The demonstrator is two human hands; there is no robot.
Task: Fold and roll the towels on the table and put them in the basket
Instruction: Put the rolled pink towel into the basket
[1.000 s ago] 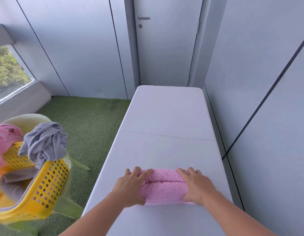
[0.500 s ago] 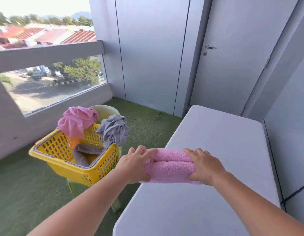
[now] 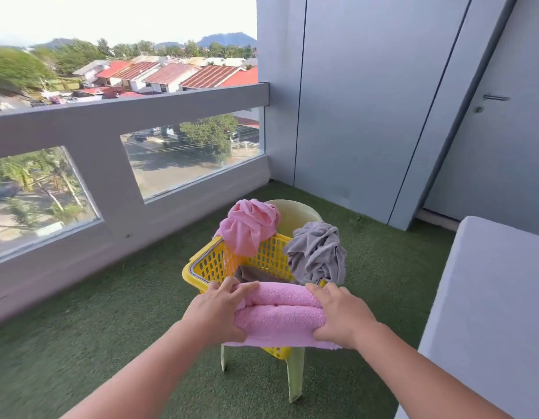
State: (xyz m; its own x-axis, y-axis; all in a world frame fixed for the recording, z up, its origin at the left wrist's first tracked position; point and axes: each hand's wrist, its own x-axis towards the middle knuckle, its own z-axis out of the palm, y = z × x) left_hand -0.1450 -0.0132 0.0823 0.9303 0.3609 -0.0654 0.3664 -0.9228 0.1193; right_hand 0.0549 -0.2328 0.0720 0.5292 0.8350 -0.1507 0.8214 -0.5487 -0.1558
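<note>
A rolled pink towel (image 3: 280, 313) was held in the air at the near rim of a yellow basket (image 3: 201, 264). The left hand (image 3: 215, 313) gripped one end and the right hand (image 3: 342, 316) the other, fingers curled over the roll. The basket sat on a pale green chair (image 3: 295, 376), with a pink cloth (image 3: 247, 228) and a grey cloth (image 3: 316, 255) draped over its rim. The white counter (image 3: 489, 297) stood to the right, on green turf (image 3: 111, 313).

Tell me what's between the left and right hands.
The rolled pink towel fills the gap; the left hand and the right hand grip its ends. Seen in the head view.
</note>
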